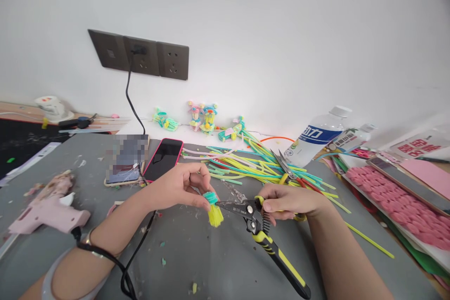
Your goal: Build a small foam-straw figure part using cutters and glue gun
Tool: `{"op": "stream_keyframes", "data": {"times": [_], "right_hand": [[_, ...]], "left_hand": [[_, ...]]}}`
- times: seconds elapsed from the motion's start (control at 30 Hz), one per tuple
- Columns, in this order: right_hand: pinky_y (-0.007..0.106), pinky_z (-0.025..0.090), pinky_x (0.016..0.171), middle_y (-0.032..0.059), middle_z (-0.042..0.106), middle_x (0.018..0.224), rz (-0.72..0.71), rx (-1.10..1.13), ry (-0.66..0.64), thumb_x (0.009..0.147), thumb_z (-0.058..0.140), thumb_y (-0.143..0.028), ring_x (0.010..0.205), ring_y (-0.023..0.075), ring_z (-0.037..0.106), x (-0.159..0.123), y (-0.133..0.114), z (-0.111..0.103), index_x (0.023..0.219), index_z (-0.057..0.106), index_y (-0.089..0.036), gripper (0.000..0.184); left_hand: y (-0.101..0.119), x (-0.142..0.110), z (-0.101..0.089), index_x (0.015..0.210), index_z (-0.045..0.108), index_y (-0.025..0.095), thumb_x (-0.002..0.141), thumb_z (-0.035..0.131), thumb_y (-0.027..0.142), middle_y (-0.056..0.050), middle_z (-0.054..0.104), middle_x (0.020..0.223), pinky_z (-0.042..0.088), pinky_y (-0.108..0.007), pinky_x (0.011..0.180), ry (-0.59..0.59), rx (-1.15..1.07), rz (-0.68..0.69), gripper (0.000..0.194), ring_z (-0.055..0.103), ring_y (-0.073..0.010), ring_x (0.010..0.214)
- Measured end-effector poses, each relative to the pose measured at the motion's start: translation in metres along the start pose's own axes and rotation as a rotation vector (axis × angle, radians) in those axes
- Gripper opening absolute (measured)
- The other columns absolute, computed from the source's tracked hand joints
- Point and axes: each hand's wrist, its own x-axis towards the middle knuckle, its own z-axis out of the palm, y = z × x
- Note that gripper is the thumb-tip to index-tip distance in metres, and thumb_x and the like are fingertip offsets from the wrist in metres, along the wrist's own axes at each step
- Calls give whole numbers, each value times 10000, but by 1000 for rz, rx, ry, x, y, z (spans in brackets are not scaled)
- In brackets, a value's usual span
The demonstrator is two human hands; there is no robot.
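My left hand (184,185) pinches a small piece of fuzzy pipe cleaners (215,215), with a teal band on top and a yellow tuft below. My right hand (288,199) grips wire cutters (258,225) with black and yellow handles by the upper handle. The lower handle swings away toward the front, and a coil spring shows between the two. The cutters' dark jaws point left, their tip at the teal and yellow piece; whether they touch it I cannot tell. Just behind the hands lies a pile of loose pipe cleaners (242,166), green, yellow and teal.
A pink glue gun (52,211) lies left, its black cord (140,239) passing by my left forearm. Two phones, one pink-edged (164,158), lie behind. Scissors (283,164) rest on the pile. A bottle (318,136) stands right. Small pipe-cleaner figures (208,119) lean on the wall.
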Motion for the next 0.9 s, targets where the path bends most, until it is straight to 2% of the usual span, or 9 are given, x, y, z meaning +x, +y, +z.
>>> {"op": "stream_keyframes", "data": {"times": [0.27,0.5,0.9], "right_hand": [[199,251,397,-102,380,390,-1,-11,-10,869,581,-592,342,38,305,0,-1,-1,678,614,-120,510],[187,225,349,-99,368,370,7,-9,-30,858,580,-611,319,33,274,2,-9,2,645,609,-117,539],[184,218,339,-97,369,368,10,2,-50,868,560,-618,315,34,275,2,-7,0,663,616,-111,549]], "left_hand": [[1,-1,0,793,508,167,702,827,231,-70,726,901,541,-229,646,-9,3,-2,338,707,-180,852],[3,-1,1,755,516,165,687,833,242,-59,708,841,553,-252,674,-8,10,-1,334,698,-217,935],[2,0,1,738,515,165,683,835,235,-61,716,851,566,-262,691,-4,4,-6,332,703,-209,915]]}}
